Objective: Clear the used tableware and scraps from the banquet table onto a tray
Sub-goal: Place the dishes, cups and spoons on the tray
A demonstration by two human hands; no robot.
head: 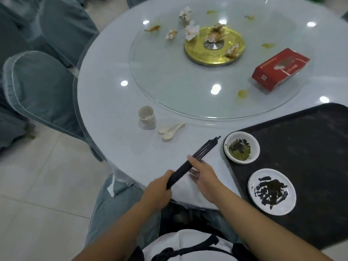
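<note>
Gripped a bundle of black chopsticks [200,153] by its near end in the curled left hand [160,187] and pinched it midway between thumb and fingers of the right hand [203,173] — both clamped on the bundle, over the near edge of the round banquet table [113,91]. Pointed the tips up and to the right, close beside a white bowl [242,147] of green scraps but apart from it. Had that bowl and a white plate [271,191] of dark leafy leftovers already on the dark tray [310,157] at the right, itself overlapping the table's edge. Left on the pale cloth beyond the hands: a stack of small cups [146,117], two ceramic spoons [169,131] just beside it. Left on the glass turntable [169,81] — crumpled napkins [190,29] around the gold hub [213,47], orange smears, and a red packet [278,68] near the tray. Stood beside chairs in grey-green covers [37,87] at the left.
</note>
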